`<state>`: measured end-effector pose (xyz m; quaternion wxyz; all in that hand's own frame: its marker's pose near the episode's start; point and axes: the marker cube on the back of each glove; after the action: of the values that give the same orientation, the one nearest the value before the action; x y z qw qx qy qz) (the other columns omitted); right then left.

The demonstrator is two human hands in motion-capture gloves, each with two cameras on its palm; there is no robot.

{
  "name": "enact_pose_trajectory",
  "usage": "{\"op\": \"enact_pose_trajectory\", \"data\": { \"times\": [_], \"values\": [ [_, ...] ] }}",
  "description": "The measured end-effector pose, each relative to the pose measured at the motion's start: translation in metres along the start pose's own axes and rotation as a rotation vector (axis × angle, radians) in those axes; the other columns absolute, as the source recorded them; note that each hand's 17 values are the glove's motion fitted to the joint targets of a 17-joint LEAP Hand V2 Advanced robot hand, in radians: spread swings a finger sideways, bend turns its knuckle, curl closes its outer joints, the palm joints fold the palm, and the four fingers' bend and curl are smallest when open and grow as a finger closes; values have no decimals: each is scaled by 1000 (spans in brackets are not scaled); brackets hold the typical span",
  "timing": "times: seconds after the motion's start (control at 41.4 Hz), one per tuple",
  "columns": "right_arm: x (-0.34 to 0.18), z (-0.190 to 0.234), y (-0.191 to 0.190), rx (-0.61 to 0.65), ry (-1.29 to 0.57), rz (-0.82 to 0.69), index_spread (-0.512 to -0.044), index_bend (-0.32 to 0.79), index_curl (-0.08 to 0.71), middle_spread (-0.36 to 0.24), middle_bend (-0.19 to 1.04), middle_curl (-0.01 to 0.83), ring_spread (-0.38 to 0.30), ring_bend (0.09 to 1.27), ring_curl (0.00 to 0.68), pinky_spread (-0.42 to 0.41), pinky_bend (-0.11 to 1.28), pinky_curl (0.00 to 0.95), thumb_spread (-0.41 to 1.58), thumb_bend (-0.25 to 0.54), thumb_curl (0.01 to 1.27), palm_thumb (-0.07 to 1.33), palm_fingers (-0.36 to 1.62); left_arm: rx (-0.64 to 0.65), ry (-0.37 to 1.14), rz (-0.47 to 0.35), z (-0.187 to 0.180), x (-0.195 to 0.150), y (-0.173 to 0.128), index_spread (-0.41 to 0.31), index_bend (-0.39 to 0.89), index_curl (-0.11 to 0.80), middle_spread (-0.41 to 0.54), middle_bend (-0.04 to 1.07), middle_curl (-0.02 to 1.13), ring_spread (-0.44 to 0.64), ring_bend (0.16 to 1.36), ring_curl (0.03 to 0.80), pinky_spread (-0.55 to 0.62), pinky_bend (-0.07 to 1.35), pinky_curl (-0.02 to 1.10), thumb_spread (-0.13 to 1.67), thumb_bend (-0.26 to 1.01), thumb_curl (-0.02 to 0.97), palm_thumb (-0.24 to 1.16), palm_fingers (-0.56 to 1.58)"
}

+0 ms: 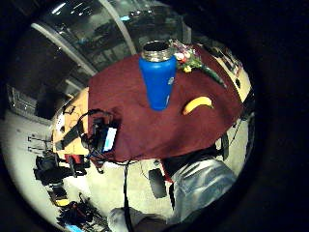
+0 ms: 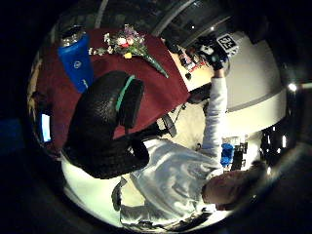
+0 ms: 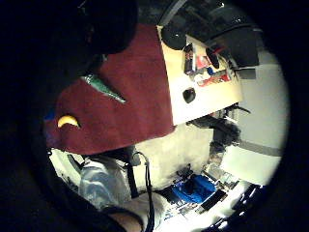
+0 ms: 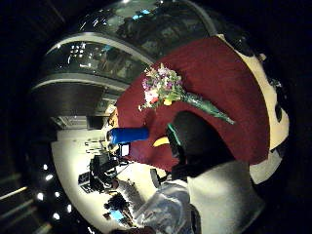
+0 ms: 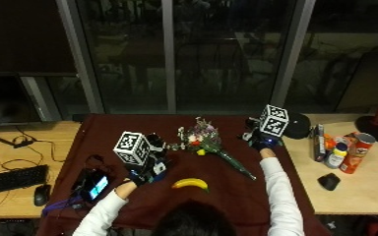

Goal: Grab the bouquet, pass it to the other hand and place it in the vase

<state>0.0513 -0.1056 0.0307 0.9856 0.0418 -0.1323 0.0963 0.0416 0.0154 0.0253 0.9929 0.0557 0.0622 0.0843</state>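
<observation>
A bouquet (image 5: 203, 141) of mixed flowers in a green wrap lies on the dark red cloth (image 5: 110, 132), flower heads toward the windows. The vase is a blue bottle (image 1: 158, 79) with a metal rim, standing upright left of the bouquet; in the outside view my left hand mostly hides it. My left hand (image 5: 141, 173) hovers near the bottle, fingers relaxed and holding nothing. To the right of the bouquet, my right hand (image 5: 262, 141) is raised above the cloth's right side, also holding nothing. The bouquet (image 4: 163, 92) shows beyond a right fingertip (image 4: 195, 136).
A yellow banana (image 5: 190, 183) lies on the cloth near its front edge. A device with a lit screen (image 5: 94, 184) and cables sits at the cloth's left. A keyboard (image 5: 9, 179) lies far left. Cans, a small bottle and a mouse (image 5: 329, 181) stand on the right.
</observation>
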Motion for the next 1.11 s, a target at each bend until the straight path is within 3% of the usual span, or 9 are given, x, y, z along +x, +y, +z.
{"op": "enact_pose_trajectory", "data": {
  "times": [0.072,0.338,0.556,0.701,0.822,0.942,1.015,1.039,1.112],
  "values": [
    [6,25,-20,-13,-6,33,-208,-1,70,57,307,321,3,809,340,171,833,352,1089,-1,303,520,468,-35,62,35,4,8,3,54,121,222,165,190,309,252,606,285,247,420,320,1163,-19,272,293,260],
    [21,128,-68,-120,-71,101,-246,31,46,13,309,349,-42,828,367,133,861,371,1050,-20,329,561,439,-79,72,99,14,26,10,53,122,226,172,197,330,255,607,287,255,421,329,1175,-18,281,300,257],
    [14,181,-45,-272,-153,34,-246,23,35,4,321,367,-51,819,371,125,866,370,1018,-30,336,556,433,-90,78,104,21,25,15,52,124,231,177,196,342,267,607,288,266,417,331,1177,-18,285,299,252],
    [14,204,-38,-192,-80,107,-245,27,29,1,321,374,-51,819,374,127,874,371,1000,-31,336,540,418,-132,108,96,21,26,15,52,125,233,178,195,347,270,609,288,270,413,333,1177,-19,287,299,250],
    [8,225,-32,-228,-57,82,-221,67,51,-8,314,375,-55,795,367,123,839,359,985,-28,339,543,446,-151,122,101,23,26,15,52,124,234,178,197,353,271,608,288,272,411,335,1178,-19,288,298,251],
    [-5,234,-25,-238,-30,24,-218,162,109,-44,402,404,-103,722,352,62,712,330,974,-5,353,609,599,-143,104,97,24,26,16,55,121,232,179,197,357,272,610,289,272,411,338,1178,-19,289,298,249],
    [-6,233,-24,-215,-4,115,-226,176,144,-62,421,415,-118,681,345,5,667,320,968,1,359,659,719,-143,100,94,23,26,16,56,121,232,179,198,359,272,610,288,276,410,338,1178,-19,290,298,250],
    [-7,232,-25,-205,12,152,-238,279,185,-69,412,416,-124,658,342,-34,638,314,967,24,367,710,840,-145,102,94,23,26,16,56,121,231,179,198,360,272,610,288,277,410,338,1178,-19,290,298,250],
    [-12,231,-25,-208,46,193,-238,323,216,-87,376,414,-143,613,332,-92,595,303,956,60,381,813,968,-147,104,92,22,26,16,56,121,231,179,198,362,273,610,288,279,409,339,1178,-19,291,298,250]
  ]
}}
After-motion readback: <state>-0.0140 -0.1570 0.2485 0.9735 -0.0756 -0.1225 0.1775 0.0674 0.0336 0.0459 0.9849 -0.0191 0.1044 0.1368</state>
